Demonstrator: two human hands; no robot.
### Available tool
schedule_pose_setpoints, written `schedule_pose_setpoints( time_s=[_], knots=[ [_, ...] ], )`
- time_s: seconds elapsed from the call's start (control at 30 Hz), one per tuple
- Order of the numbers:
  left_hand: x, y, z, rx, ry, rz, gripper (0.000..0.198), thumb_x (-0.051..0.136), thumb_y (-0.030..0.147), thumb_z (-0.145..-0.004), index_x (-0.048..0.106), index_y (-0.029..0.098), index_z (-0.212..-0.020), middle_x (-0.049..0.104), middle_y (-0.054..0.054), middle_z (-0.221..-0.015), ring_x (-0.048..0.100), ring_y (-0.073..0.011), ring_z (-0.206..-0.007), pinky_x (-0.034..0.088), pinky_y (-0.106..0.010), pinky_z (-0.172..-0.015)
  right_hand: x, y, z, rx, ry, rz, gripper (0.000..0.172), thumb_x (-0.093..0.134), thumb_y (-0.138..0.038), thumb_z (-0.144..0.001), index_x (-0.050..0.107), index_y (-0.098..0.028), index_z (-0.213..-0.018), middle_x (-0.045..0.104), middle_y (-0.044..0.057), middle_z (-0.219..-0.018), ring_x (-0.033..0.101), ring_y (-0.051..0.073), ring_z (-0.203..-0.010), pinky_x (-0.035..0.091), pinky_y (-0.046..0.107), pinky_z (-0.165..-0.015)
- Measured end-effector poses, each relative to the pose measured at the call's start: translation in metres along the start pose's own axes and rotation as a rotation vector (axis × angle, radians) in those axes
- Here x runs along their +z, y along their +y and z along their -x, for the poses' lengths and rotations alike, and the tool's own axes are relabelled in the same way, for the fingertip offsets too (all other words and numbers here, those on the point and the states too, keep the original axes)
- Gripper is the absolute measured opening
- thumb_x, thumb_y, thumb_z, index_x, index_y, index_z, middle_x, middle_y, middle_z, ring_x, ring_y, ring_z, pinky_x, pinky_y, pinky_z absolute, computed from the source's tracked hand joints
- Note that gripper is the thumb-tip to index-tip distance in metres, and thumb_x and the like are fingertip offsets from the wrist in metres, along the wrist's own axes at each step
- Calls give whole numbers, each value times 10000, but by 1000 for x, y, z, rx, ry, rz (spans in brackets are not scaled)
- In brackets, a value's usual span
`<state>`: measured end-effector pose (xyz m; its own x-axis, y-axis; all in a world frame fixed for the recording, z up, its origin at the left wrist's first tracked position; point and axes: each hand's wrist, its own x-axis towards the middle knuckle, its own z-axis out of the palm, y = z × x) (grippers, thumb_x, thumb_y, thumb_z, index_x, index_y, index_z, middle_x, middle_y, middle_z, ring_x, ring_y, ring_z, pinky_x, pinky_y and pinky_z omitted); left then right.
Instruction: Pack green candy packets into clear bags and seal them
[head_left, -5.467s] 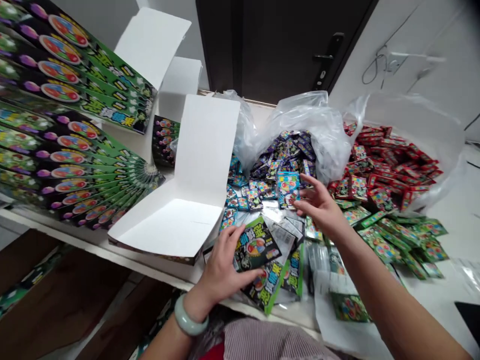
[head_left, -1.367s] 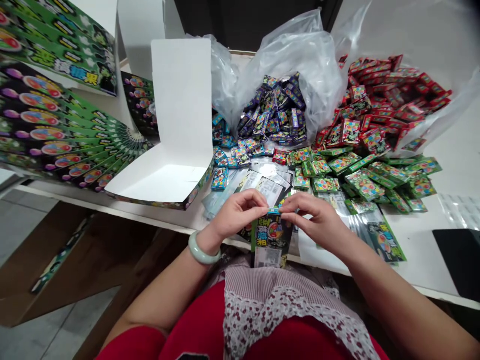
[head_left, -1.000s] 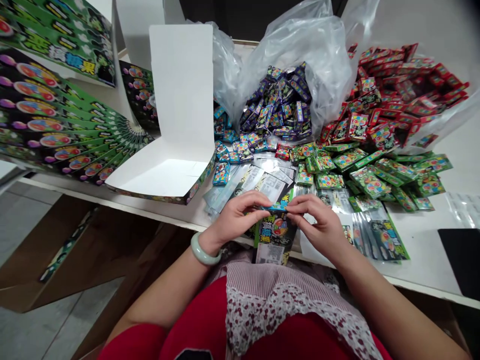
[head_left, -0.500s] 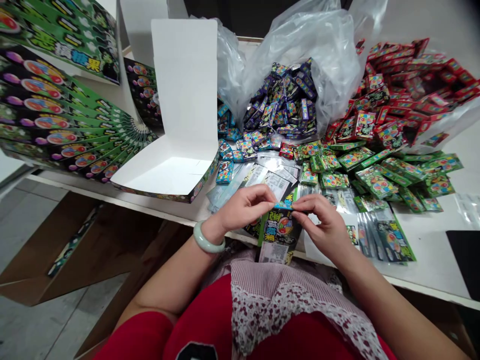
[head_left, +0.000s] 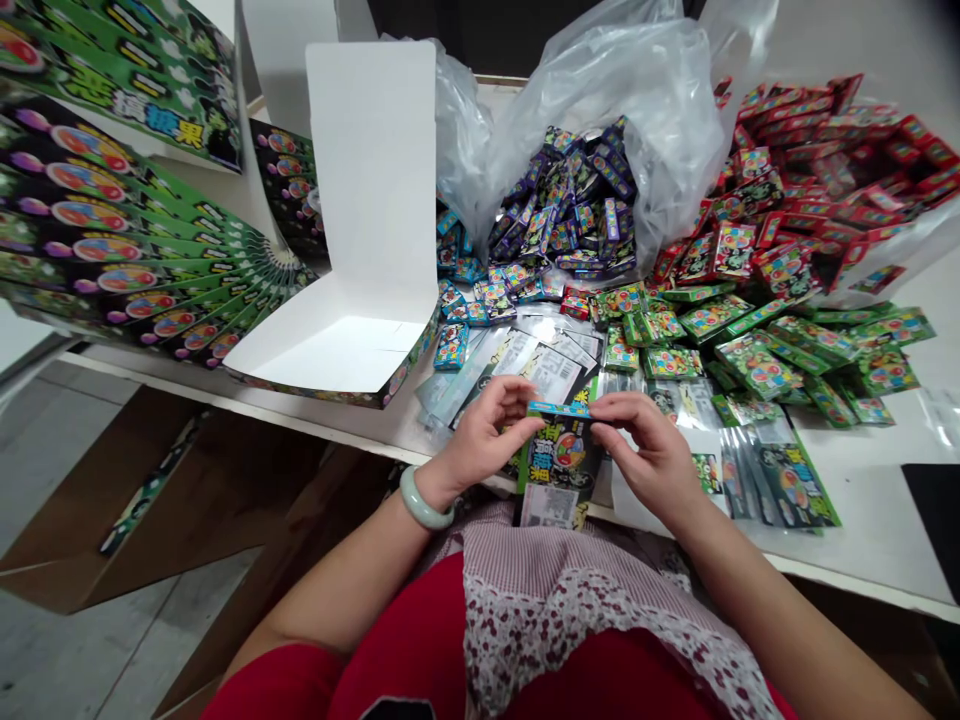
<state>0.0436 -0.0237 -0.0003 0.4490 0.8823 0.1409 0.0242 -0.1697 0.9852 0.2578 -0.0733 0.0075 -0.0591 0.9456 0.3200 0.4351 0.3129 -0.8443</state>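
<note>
Between my hands is a small flat blue candy box (head_left: 559, 409), seen edge-on. My right hand (head_left: 651, 450) pinches its right end between thumb and fingers. At the left end, my left hand (head_left: 487, 435), with a pale green bangle at the wrist, has its thumb and curled fingers apart. Directly below the box, a black and green printed candy pouch (head_left: 559, 460) with a white label hangs over the table's front edge. Flat clear-and-black pouches (head_left: 551, 370) lie just behind my hands. Close to my right hand is a fanned stack of similar pouches (head_left: 787, 470).
Small green boxes (head_left: 757, 365), red boxes (head_left: 825, 210) and purple boxes (head_left: 570, 200) are heaped behind, some in clear plastic bags (head_left: 675, 100). An open white-lined carton (head_left: 375, 170) stands left, beside fanned printed cartons (head_left: 150, 260). A brown cardboard box (head_left: 165, 500) sits below.
My left hand has shifted slightly left and parted its thumb and fingers, so more of the blue box's edge shows. My right hand keeps its pinch almost in place.
</note>
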Motion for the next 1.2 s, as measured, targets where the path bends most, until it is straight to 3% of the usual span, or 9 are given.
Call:
schedule_pose_setpoints(
  time_s=[0.1, 0.2, 0.33, 0.43, 0.53, 0.67, 0.9, 1.07, 1.2],
  knots=[
    [-1, 0, 1, 39, -8, -38, 394, 588, 183, -878, 491, 229, -1256, 640, -68, -1015, 632, -164, -927, 533, -281, -794, 1, -1, 0, -34, -1, 26, 140, 547, -152, -889, 586, -261, -968, 620, 51, -970, 600, 204, -958, 494, 397, -823],
    [0, 2, 2, 145, -23, -163, 204, 552, 188, -901, 607, 218, -1095, 642, -68, -1008, 614, -182, -955, 513, -321, -845, 6, -8, 0, -53, -2, 53, 141, 532, -140, -890, 580, -258, -950, 624, 53, -941, 599, 208, -946, 494, 404, -823],
    [-1, -1, -1, 168, 43, -201, 130, 603, 199, -873, 629, 206, -1001, 632, -57, -950, 609, -183, -917, 512, -310, -810, 3, -12, -2, -5, -41, 7, 178, 518, -178, -903, 600, -269, -1033, 643, 67, -1043, 592, 213, -1033, 496, 404, -868],
    [-4, -4, -8, 170, 76, -217, 81, 612, 197, -864, 635, 207, -940, 628, -37, -901, 605, -170, -888, 512, -285, -774, -27, 5, -5, 137, -24, -42, 252, 547, -247, -896, 596, -275, -1141, 637, 61, -1160, 603, 189, -1035, 506, 358, -856],
    [-6, -6, -12, 180, 70, -223, 79, 620, 197, -853, 634, 219, -928, 623, -20, -877, 604, -158, -856, 507, -261, -718, -74, 34, -3, 323, 142, 191, 165, 555, -261, -875, 668, -221, -989, 667, 59, -987, 613, 181, -878, 489, 334, -777],
    [-3, -5, -14, 179, 82, -217, 90, 621, 200, -853, 633, 238, -932, 624, -8, -887, 601, -154, -865, 501, -256, -726, -107, 64, 3, 529, -115, 473, 96, 627, -237, -797, 717, -208, -815, 657, 48, -859, 582, 182, -773, 432, 322, -734],
    [1, -5, -15, 189, 75, -218, 104, 616, 182, -855, 626, 230, -947, 618, -6, -890, 600, -145, -860, 501, -243, -727, -94, 70, 9, 590, -177, 410, 111, 583, -258, -809, 654, -194, -752, 660, 28, -781, 572, 173, -728, 394, 290, -669],
    [1, -6, -16, 214, 59, -217, 134, 606, 145, -858, 616, 222, -966, 606, -6, -906, 592, -141, -875, 494, -249, -751, -102, 74, 14, 637, -182, 304, 155, 534, -329, -841, 588, -199, -777, 663, 16, -772, 583, 161, -706, 424, 280, -649],
    [8, -5, -19, 225, 59, -201, 117, 614, 137, -851, 604, 211, -942, 596, -6, -887, 583, -140, -858, 481, -257, -753, -107, 56, 5, 635, -141, 130, 221, 556, -407, -829, 571, -194, -774, 637, 17, -746, 571, 153, -682, 449, 282, -642]
  ],
)
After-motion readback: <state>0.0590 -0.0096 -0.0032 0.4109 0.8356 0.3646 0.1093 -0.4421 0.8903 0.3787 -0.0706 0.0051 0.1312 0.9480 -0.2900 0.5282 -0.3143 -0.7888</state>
